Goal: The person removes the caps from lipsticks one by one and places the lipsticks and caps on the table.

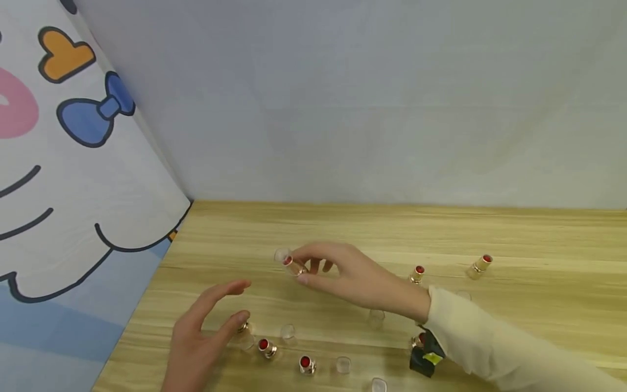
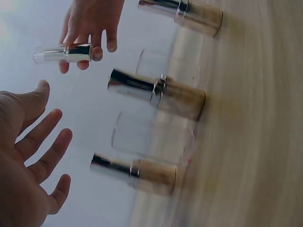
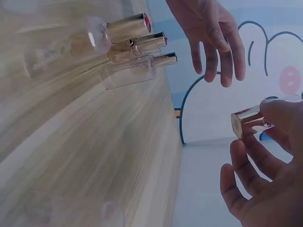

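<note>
My right hand (image 1: 338,272) pinches a lipstick (image 1: 295,267) between thumb and fingers, its gold tube raised over the table. A clear cap (image 2: 46,54) covers the far end of that tube in the left wrist view. To its left, my left hand (image 1: 201,332) holds nothing, its fingers apart and gently bent; the right wrist view shows the same left hand (image 3: 213,40) with fingers extended. Below its thumb in the head view stands another lipstick (image 1: 243,328), partly hidden. Close by are two upright gold lipsticks with red tops, one nearer (image 1: 266,348) and one farther right (image 1: 307,365).
Clear caps stand about the wooden table (image 1: 235,223), including one cap (image 1: 288,332) between the hands and another (image 1: 343,365) near the front. More lipsticks stand at right, one (image 1: 417,274) behind my forearm and one (image 1: 480,265) farther out. A white curtain (image 1: 372,109) borders the back.
</note>
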`<state>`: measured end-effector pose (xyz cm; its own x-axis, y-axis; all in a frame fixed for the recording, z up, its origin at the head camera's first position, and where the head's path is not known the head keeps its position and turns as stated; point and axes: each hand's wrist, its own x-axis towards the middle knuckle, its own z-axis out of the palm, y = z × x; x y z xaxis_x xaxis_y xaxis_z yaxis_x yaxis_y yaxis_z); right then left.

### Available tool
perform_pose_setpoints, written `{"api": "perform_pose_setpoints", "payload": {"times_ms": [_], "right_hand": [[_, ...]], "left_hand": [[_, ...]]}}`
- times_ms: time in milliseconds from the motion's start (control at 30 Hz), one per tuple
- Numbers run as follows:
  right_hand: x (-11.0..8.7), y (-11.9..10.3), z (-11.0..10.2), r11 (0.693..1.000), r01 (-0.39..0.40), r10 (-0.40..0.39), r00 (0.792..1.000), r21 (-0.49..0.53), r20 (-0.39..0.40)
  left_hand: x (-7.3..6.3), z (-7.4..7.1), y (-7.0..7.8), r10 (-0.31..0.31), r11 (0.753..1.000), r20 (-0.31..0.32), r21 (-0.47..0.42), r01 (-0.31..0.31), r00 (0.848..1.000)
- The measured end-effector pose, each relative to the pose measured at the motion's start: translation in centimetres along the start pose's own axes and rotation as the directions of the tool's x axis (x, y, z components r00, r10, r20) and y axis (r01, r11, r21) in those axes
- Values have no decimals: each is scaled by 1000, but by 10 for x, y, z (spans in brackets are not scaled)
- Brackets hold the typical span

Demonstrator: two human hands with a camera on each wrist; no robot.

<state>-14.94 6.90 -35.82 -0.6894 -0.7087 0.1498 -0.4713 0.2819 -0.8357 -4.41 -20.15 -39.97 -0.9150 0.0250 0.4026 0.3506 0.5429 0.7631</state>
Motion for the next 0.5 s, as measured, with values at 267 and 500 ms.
{"api": "perform_pose_setpoints", "payload": {"times_ms": [267, 500], "right_hand": [[-48, 3, -8, 1000, 1, -1, 999, -9, -33], [-82, 0, -11, 999, 49, -50, 995, -22, -89]], "left_hand": [[10, 21, 23, 147, 989, 70, 7, -148, 987], [22, 38, 42, 313, 947, 155, 23, -320, 937]]}}
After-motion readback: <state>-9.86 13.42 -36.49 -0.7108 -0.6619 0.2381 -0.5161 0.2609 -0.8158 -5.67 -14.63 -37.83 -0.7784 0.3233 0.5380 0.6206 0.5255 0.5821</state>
